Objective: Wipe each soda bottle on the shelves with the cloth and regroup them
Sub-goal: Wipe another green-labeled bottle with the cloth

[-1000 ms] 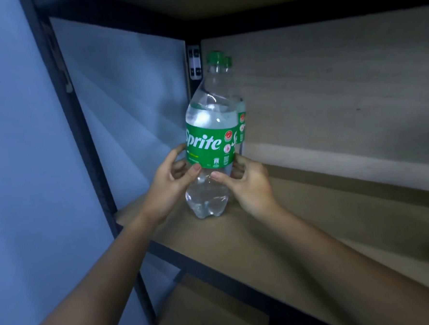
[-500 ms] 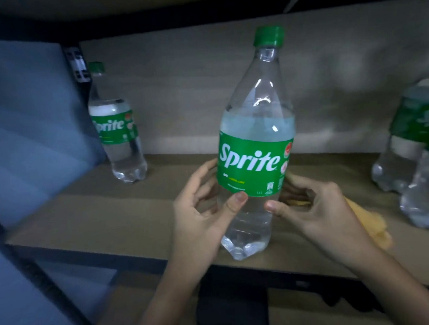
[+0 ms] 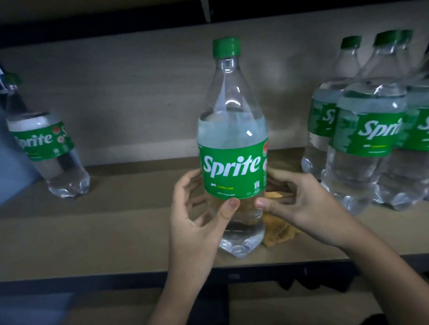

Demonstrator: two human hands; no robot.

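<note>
1. The Sprite bottle stood upright at the shelf front, the left hand at its nine o'clock and the right hand at three, both grasping it.
2. The yellow cloth lay mostly hidden (behind the right hand).

Dim, underexposed shelf scene with a cool grey-green cast. The bottle between the two hands is the sharpest thing, with small white glints on its neck and shoulder. Bottles to the right of the right hand are smeared by motion blur. Far left of the left hand, another bottle leans from wide-angle distortion. Deep shadow lies below the hands.
</note>
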